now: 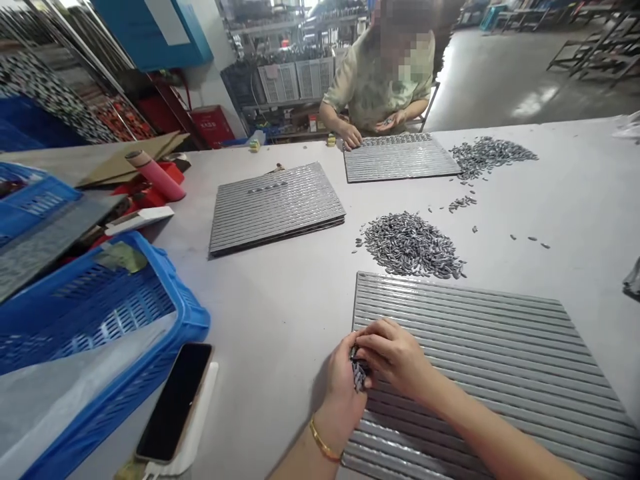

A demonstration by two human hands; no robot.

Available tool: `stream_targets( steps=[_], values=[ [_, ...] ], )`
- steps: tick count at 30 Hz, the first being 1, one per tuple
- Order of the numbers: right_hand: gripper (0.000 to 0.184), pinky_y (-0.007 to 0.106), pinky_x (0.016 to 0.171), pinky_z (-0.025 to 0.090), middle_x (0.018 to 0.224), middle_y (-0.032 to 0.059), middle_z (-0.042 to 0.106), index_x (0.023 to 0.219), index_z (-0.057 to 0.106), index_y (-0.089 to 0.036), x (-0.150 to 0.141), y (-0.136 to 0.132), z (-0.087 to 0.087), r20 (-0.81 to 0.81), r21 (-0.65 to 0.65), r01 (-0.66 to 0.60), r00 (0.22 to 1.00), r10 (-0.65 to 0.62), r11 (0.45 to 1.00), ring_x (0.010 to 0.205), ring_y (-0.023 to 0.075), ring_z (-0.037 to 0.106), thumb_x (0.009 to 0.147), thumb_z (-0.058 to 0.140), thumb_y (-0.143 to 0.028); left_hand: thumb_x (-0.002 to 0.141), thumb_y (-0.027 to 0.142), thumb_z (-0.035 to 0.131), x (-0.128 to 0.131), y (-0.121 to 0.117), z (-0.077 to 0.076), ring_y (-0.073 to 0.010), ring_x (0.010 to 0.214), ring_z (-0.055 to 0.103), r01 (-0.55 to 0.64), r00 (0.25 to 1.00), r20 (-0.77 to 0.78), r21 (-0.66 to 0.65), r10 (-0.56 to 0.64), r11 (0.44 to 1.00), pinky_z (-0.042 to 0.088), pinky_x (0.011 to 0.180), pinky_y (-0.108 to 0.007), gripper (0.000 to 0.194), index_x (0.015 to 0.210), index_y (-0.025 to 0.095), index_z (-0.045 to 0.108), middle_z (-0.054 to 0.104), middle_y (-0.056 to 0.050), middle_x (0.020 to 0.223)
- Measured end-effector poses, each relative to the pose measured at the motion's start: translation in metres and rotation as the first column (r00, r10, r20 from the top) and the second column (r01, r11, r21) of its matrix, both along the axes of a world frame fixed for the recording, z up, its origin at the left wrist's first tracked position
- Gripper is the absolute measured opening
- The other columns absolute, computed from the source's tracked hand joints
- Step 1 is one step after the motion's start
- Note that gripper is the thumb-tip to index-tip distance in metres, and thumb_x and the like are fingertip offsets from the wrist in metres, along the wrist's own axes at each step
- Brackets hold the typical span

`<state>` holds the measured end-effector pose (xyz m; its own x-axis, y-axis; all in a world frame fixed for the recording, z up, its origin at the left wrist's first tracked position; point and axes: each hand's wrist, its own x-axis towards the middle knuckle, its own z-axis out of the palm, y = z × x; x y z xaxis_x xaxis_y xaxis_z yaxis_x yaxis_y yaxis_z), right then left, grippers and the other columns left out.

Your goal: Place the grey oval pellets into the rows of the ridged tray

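Observation:
My left hand [345, 383] is cupped around a small handful of grey spindle-shaped pieces [359, 375]. The fingers of my right hand [393, 353] are pinched together over that palm, touching its pieces; what lies between the fingertips is hidden. Both hands are over the left edge of a grey ridged board [480, 360], whose long parallel grooves run across it. Just beyond the board lies a heap of the same grey pieces [410, 243] on the white table [270, 313].
Across the table, a person [380, 87] works at another ridged board [400, 160], near a second heap of pieces [493, 157]. Stacked boards [277, 207] lie to the left. A blue basket [193, 313], a phone [175, 400] and a pink roll [160, 177] occupy the left side.

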<state>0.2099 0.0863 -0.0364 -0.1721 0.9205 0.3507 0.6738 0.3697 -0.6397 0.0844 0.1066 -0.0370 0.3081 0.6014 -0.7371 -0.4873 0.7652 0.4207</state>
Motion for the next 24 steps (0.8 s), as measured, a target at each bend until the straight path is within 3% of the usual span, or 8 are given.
stream_targets(
  steps=[10, 17, 24],
  values=[
    [0.02, 0.029, 0.068, 0.048, 0.085, 0.0046, 0.063, 0.102, 0.068, -0.024, 0.003, 0.0, 0.003, -0.047, -0.029, 0.003, 0.999, -0.004, 1.0, 0.079, 0.0166, 0.058, 0.099, 0.048, -0.02, 0.071, 0.032, 0.075, -0.003, -0.002, -0.003, -0.0062, 0.048, 0.046, -0.006, 1.0, -0.01, 0.062, 0.007, 0.998, 0.024, 0.036, -0.018, 0.025, 0.076, 0.017, 0.055, 0.052, 0.004, 0.063],
    [0.015, 0.028, 0.065, 0.047, 0.081, 0.0032, 0.063, 0.09, 0.064, -0.023, 0.005, 0.0, -0.001, -0.073, -0.045, 0.045, 0.996, -0.049, 0.998, 0.075, 0.0162, 0.058, 0.098, 0.052, -0.024, 0.071, 0.031, 0.075, -0.005, -0.003, 0.0, -0.0062, 0.056, 0.048, 0.036, 0.999, -0.032, 0.126, -0.032, 0.991, 0.022, 0.038, -0.017, 0.025, 0.078, 0.017, 0.056, 0.05, 0.003, 0.069],
    [0.022, 0.031, 0.07, 0.051, 0.086, 0.0049, 0.065, 0.104, 0.066, -0.024, 0.007, -0.001, 0.002, -0.152, -0.101, 0.025, 0.988, -0.041, 0.995, 0.079, 0.0175, 0.061, 0.1, 0.045, -0.023, 0.07, 0.03, 0.076, -0.007, -0.001, 0.008, -0.0054, 0.058, 0.046, 0.044, 0.999, -0.032, 0.1, -0.041, 0.994, 0.021, 0.039, -0.016, 0.027, 0.084, 0.016, 0.057, 0.051, 0.002, 0.075]
  ],
)
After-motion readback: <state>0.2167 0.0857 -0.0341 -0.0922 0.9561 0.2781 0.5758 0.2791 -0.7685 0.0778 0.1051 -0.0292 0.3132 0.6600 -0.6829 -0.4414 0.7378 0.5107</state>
